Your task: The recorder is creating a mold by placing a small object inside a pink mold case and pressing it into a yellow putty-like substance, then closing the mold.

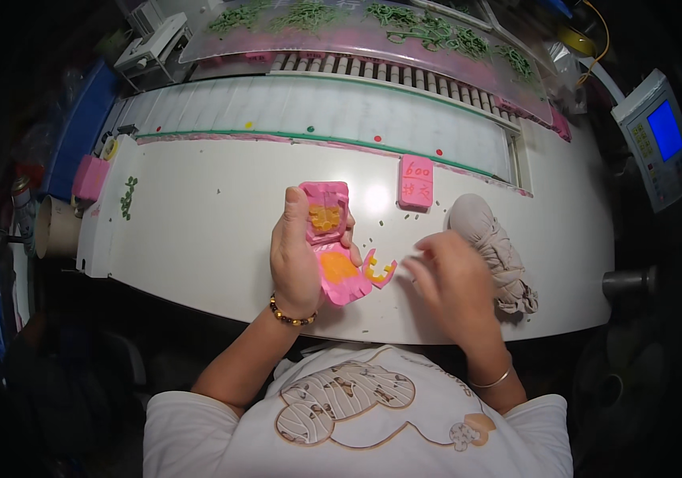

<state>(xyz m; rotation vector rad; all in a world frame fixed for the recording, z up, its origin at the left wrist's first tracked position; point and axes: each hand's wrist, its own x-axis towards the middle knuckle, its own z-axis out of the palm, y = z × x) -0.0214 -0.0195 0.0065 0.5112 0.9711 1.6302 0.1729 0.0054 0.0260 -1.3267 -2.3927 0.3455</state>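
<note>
My left hand (293, 259) is closed round a pink mould-like block (345, 293), held opened out above the table. Its upper part has a recess with a translucent amber, jagged-edged piece (324, 217) in it; its lower part carries a smooth orange patch (340, 268). At the lower part's right edge is a small C-shaped pink and yellow piece (381, 271); whether it touches the block I cannot tell. My right hand (456, 279), slightly blurred, hovers just right of that piece, fingers bent and apart, with nothing visible in them.
A cloth-wrapped bundle (491, 243) lies beside my right hand. Beyond stands a pink block (416, 182) with red markings; green bits (128, 197) lie at the left. A green-edged white belt (277, 107) and rollers (373, 70) cross the back. A control panel (656, 139) stands right.
</note>
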